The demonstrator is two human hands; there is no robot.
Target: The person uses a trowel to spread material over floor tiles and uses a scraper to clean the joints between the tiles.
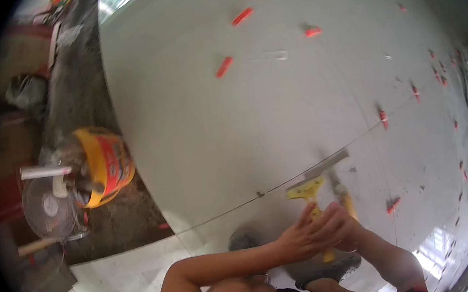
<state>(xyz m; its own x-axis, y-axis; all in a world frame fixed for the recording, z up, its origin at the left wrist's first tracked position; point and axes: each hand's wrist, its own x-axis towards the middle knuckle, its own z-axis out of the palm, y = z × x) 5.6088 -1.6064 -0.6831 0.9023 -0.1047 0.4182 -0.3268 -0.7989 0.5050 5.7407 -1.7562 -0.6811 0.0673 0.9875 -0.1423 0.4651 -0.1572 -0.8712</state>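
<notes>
My left hand (305, 237) is closed around the handle of a yellow scraper (306, 188) with a long, thin grey blade. That blade lies close to a dark joint between two large pale tiles. Right beside it, my right hand (349, 231) is closed on a slim tool (349, 205) with a yellowish handle and a darker head. Its exact kind is too blurred to make out. The two hands touch or overlap, so some fingers are hidden. The butt of the scraper's handle shows below my left hand.
Orange-red tile wedges (224, 67) lie scattered on the pale tiled floor (198, 138), several along the joints. At left, a yellow and red bucket (112, 165) and a round fan (50, 207) stand on rough dark ground. My foot (322, 286) is close below my hands.
</notes>
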